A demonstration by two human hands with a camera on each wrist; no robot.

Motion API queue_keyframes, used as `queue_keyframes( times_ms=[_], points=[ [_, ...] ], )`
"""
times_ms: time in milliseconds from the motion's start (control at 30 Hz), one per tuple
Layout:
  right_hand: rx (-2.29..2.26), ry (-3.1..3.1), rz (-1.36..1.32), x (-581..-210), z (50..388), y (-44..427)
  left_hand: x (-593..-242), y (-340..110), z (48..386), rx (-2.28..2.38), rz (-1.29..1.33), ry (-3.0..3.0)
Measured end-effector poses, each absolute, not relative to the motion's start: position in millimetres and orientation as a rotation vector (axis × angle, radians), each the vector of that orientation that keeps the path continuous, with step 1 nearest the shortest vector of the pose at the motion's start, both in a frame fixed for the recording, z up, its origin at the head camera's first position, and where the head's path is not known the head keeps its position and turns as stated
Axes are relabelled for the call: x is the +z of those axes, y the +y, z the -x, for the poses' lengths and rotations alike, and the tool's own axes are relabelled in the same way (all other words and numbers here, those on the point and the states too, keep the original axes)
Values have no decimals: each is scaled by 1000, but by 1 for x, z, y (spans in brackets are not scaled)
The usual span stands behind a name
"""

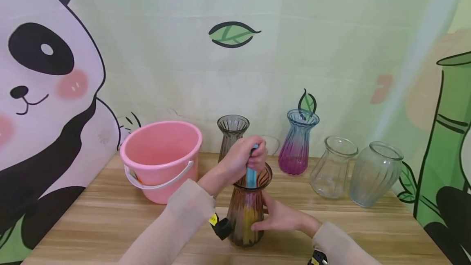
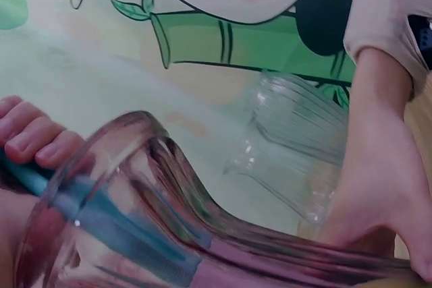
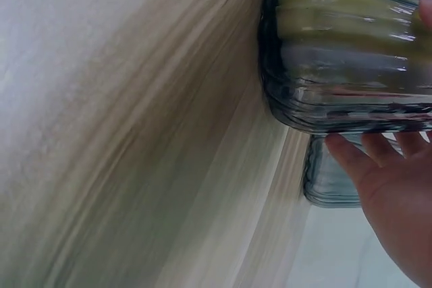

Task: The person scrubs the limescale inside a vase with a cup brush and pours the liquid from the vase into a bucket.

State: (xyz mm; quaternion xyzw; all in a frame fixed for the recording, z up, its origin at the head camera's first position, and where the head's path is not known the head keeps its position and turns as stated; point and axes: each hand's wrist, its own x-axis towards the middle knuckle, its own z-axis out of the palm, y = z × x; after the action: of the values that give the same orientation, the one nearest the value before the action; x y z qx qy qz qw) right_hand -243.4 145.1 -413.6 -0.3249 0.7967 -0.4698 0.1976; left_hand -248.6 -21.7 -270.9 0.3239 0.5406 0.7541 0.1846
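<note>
A brown ribbed glass vase (image 1: pixel 237 212) stands upright at the table's front middle. My left hand (image 1: pixel 244 154) grips the blue handle (image 1: pixel 251 179) of a bottle brush above the vase's mouth. The brush reaches down inside, and its yellow head (image 1: pixel 250 220) shows through the glass near the bottom. My right hand (image 1: pixel 281 214) holds the vase's lower right side, thumb in front and fingers behind. In the right wrist view the vase base (image 3: pixel 290 85) shows the yellow and greyish brush head within.
A pink bucket (image 1: pixel 165 193) with a white handle stands left. Behind are a grey vase (image 1: pixel 232 128), partly hidden by my left hand, and a blue-purple vase (image 1: pixel 296 146). Two clear glass vases, one flared (image 1: pixel 329 179) and one rounded (image 1: pixel 373 175), stand right on the wooden table (image 1: pixel 95 224).
</note>
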Motion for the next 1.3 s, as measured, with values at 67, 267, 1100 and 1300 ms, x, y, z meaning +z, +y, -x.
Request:
queue_keyframes(
  times_ms=[67, 267, 1100, 1300],
  points=[
    [-1322, 2226, 905, -413, 244, 145, -267, -23, 248, 2169, -888, 1518],
    [-1239, 2316, 915, -409, 242, 144, -238, -26, 247, 2275, -885, 1518],
    [-1318, 2255, 982, -415, 245, 146, -180, -70, 228, 2620, -1039, 1422],
    [-1309, 2269, 968, -415, 244, 146, -175, -77, 227, 2648, -1041, 1404]
  ],
)
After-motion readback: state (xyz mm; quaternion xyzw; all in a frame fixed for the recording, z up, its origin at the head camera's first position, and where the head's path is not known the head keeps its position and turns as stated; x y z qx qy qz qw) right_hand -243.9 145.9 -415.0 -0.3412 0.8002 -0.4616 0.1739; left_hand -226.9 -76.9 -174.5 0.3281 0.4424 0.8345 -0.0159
